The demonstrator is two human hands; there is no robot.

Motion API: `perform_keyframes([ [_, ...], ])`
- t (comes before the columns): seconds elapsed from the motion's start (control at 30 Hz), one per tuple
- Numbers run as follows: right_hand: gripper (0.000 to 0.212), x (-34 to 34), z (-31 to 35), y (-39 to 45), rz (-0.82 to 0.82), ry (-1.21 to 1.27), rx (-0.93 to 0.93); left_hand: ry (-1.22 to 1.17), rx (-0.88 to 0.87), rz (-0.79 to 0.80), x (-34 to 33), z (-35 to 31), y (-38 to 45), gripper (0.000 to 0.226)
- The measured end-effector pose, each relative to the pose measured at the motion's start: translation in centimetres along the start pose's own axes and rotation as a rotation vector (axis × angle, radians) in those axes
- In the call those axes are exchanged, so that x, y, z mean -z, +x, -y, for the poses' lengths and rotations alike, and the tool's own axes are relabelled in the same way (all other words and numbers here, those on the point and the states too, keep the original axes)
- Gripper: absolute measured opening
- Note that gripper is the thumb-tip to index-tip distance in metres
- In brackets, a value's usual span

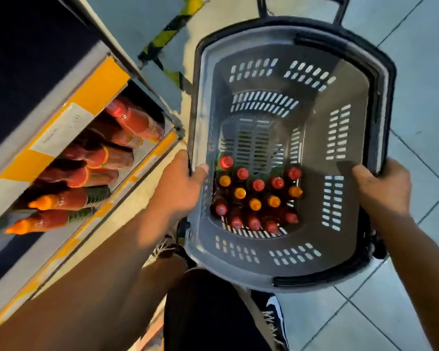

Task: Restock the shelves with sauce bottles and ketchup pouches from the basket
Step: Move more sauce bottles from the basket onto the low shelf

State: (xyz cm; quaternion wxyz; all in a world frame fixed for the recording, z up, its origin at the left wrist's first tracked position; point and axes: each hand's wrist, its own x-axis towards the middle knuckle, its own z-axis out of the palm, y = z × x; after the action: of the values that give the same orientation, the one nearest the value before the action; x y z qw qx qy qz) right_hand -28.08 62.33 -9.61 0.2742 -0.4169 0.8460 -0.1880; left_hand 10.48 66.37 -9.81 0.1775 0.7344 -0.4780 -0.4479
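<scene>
A grey plastic basket (340, 117) with slotted walls fills the middle and right of the head view. Several sauce bottles (256, 196) with red and orange caps stand upright, packed together in its near end. My left hand (181, 183) grips the basket's left rim, thumb inside. My right hand (383, 186) grips the right rim. On the left a shelf (104, 79) with a yellow edge strip holds more sauce bottles (96, 160) in a row. No ketchup pouches are in sight.
The basket's black pull handle (337, 11) sticks out at the top. Yellow-black hazard tape (167, 31) marks the tiled floor by the shelf foot. My legs and a dark shoe (274, 315) are below the basket. Open grey tiles (421, 72) lie to the right.
</scene>
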Motion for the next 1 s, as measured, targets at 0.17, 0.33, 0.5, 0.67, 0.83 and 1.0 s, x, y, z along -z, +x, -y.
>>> perform_keyframes([
  [0.17, 0.030, -0.8, 0.1, 1.4, 0.001, 0.026, 0.056, -0.002, -0.041, -0.070, -0.6, 1.3, 1.0, 0.020],
  [0.33, 0.022, -0.9, -0.3, 2.1, -0.011, 0.024, 0.105, -0.045, -0.116, -0.174, -1.6, 2.0, 0.8, 0.022],
  [0.5, 0.034, -1.2, -0.5, 2.8, -0.069, -0.021, 0.171, 0.015, -0.106, -0.274, -2.1, 1.1, 0.6, 0.027],
  [0.67, 0.036, -0.2, 0.5, 0.6, -0.053, -0.209, 0.265, 0.266, -0.133, -0.214, -1.0, 0.3, -2.0, 0.038],
  [0.83, 0.049, 0.8, -3.9, -4.5, 0.002, -0.375, 0.178, 0.382, -0.085, -0.020, 0.1, 1.3, -6.6, 0.037],
  [1.0, 0.044, 1.2, -6.5, -8.2, -0.046, -0.413, 0.169, 0.429, -0.228, 0.072, 1.3, 1.1, -12.2, 0.065],
])
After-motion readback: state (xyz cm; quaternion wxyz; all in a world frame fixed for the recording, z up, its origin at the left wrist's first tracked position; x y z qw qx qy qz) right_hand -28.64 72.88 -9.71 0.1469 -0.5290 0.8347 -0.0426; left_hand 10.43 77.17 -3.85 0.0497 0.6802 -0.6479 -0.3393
